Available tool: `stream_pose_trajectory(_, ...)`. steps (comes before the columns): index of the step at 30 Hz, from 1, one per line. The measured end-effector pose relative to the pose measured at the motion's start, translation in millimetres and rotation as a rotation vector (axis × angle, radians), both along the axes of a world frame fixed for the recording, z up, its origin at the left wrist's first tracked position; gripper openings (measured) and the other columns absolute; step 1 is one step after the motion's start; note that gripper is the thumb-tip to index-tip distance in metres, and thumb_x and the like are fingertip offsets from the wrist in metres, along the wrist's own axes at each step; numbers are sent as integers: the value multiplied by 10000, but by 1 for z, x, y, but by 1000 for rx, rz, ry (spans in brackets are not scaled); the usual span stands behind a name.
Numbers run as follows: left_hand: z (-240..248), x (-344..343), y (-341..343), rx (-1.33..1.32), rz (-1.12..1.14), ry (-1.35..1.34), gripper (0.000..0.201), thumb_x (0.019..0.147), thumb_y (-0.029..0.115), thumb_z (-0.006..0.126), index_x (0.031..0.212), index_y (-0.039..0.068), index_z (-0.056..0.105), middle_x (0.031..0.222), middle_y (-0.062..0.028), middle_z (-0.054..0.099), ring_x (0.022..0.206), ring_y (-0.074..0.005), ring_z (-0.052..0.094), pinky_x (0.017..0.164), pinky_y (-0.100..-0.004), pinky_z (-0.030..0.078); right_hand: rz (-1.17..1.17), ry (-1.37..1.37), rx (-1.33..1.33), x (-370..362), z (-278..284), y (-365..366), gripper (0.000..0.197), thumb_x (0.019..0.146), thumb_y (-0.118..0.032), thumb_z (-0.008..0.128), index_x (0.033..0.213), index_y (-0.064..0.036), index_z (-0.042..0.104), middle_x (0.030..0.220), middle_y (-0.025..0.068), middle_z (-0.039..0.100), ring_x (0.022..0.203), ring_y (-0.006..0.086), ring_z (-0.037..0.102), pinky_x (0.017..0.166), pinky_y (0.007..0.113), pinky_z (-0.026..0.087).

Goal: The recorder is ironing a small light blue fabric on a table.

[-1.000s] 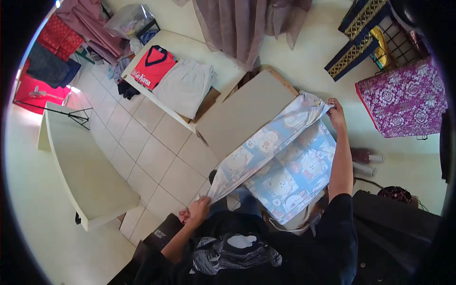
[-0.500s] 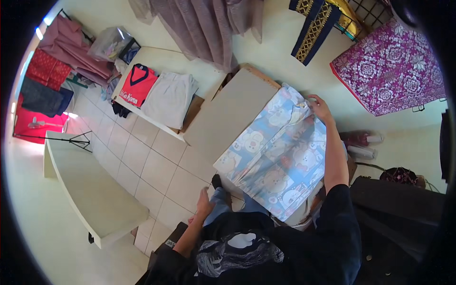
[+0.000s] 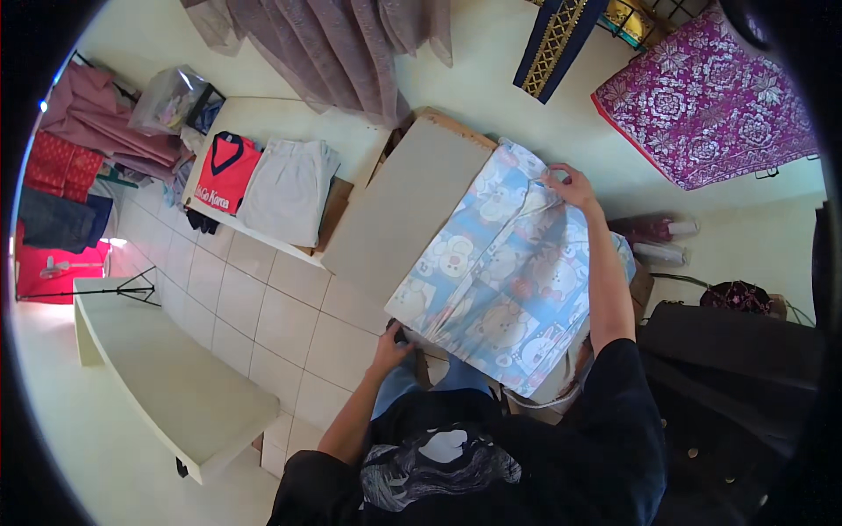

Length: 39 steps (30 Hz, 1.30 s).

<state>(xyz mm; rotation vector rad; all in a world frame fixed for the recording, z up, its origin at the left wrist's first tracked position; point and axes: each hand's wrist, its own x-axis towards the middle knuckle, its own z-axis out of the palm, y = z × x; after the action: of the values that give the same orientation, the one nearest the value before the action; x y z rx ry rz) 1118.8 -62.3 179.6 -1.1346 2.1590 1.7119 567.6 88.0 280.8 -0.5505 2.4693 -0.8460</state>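
A light-blue cloth [image 3: 491,272] printed with white bears and rabbits lies over the right part of a grey-topped board or table [image 3: 412,188], wrinkled along a long diagonal crease. At the cloth's far edge, my right hand [image 3: 568,186] has its fingers bent and closed on the fabric. My left hand [image 3: 392,351] is by the near left corner of the cloth, thumb and fingers apart, with nothing seen in it. Whether its fingertips touch the corner is hard to make out.
A folded red shirt [image 3: 230,171] and folded white garment [image 3: 288,188] lie on a low white surface to the left. A pale bench [image 3: 175,377] stands across the tiled floor [image 3: 281,302]. Purple patterned cloth [image 3: 702,105] hangs at right, above dark garments [image 3: 719,386].
My left hand has moved up and forward to the near left corner of the cloth. My right hand has closed its fingers at the far edge. The view has shifted slightly.
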Motion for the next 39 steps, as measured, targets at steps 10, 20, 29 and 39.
stream_pose_trajectory(10, -36, 0, 18, -98, -94, 220, 485, 723, 285, 824, 1020, -38, 619, 1055, -193, 621, 1011, -391, 613, 863, -438, 506, -20, 529, -118, -8, -3, -28, 180, 805, -167, 763, 974, -153, 702, 916, 102, 666, 932, 305, 635, 824, 421, 522)
stream_pose_trajectory(20, -14, -10, 30, -145, -209, 164, 519, 744, 307, 790, 1139, 11, 628, 1067, -194, 631, 942, -381, 651, 821, -454, 547, 34, 562, -140, 43, -17, -69, 444, 965, -330, 598, 1385, -221, 504, 1349, 132, 543, 1263, 346, 529, 1015, 533, 439)
stream_pose_trajectory(29, -4, -12, 41, -238, -353, 115, 481, 775, 271, 752, 1188, 46, 649, 1134, -190, 655, 946, -343, 677, 816, -453, 561, 228, 551, 319, 106, -43, -57, 687, 1020, -546, 325, 1608, -242, 141, 1677, 77, 88, 1538, 320, 98, 1175, 668, 67)
stream_pose_trajectory(39, 111, -208, -39, -306, -351, 304, 114, 838, 191, 721, 874, 83, 719, 680, -100, 646, 584, -177, 581, 573, -343, 450, -323, 125, -492, 152, 0, 13, 205, 912, -73, 634, 1115, -41, 641, 1099, 162, 669, 913, 254, 689, 783, 353, 542)
